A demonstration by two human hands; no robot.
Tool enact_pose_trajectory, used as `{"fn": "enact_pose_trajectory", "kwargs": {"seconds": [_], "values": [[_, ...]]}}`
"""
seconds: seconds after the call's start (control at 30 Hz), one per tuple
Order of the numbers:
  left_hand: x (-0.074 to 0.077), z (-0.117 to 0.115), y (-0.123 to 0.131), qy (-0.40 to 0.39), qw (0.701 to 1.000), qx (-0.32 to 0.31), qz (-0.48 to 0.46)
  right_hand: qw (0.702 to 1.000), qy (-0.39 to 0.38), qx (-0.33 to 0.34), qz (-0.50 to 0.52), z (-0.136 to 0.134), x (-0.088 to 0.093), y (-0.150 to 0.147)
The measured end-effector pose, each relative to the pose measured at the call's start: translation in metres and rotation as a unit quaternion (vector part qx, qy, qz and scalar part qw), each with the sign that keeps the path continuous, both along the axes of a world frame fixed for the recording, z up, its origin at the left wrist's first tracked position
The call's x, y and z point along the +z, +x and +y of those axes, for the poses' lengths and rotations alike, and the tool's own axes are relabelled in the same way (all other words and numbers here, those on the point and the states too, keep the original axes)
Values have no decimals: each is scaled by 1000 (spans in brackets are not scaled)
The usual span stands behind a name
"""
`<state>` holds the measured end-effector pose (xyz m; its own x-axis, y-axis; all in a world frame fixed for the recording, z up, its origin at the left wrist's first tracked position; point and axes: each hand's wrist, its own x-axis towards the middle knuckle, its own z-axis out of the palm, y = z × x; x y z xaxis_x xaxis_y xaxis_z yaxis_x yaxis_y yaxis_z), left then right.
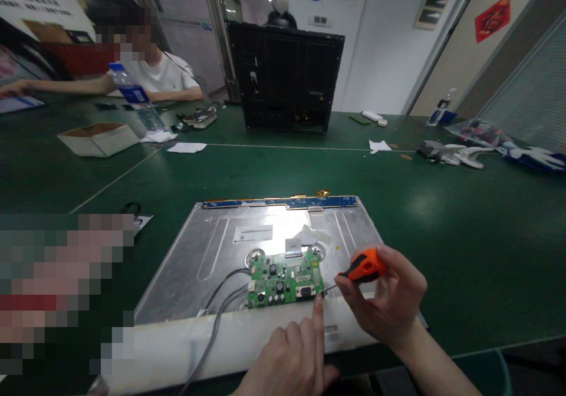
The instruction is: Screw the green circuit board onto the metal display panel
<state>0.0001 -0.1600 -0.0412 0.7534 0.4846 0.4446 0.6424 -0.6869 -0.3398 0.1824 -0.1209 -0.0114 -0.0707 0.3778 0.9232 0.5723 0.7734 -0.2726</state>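
Observation:
My right hand (pixel 393 302) grips an orange and black screwdriver (pixel 366 265) by its handle. The thin shaft points left to the lower right corner of a green circuit board (pixel 285 275). Beside that corner rests the outstretched index finger of my left hand (pixel 294 352); its other fingers are curled and hold nothing. The tip's exact contact point is too small to make out. Under the board lies a metal-backed display panel (pixel 177 272), with a narrow blue circuit strip (pixel 278 203) along its far edge. Grey cables (pixel 215 328) run from the board's left side.
A black monitor housing (pixel 287 78) stands upright across the green table (pixel 265 172). To the left are an open box (pixel 98 141) and a water bottle (pixel 139 98). Gloves (pixel 460 154) lie at the right. A person in white (pixel 172 81) sits at the far left.

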Motion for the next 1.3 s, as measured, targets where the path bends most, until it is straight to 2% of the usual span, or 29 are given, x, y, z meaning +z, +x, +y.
{"fn": "enact_pose_trajectory", "kwargs": {"seconds": [0.2, 0.4, 0.67, 0.9, 1.1, 1.3], "values": [[-1, -1, -1, -9, 1000, 1, 6, 998, -56, 25, 18, -5, -1, 0], [-7, -1, 0, 11, 1000, 0, -1, 996, -73, 50, 27, -7, -3, 2], [-14, -3, -1, 4, 1000, 11, 4, 999, -28, 1, 22, -5, -4, 0], [-2, -1, 0, 9, 1000, -2, -4, 998, 2, -60, 7, -4, -3, 1], [-1, 0, 2, 21, 1000, 3, -18, 998, -55, 24, 31, -7, -2, 1], [0, 1, 2, 24, 1000, -1, -15, 997, -63, 21, 40, -10, -9, 2]]}}
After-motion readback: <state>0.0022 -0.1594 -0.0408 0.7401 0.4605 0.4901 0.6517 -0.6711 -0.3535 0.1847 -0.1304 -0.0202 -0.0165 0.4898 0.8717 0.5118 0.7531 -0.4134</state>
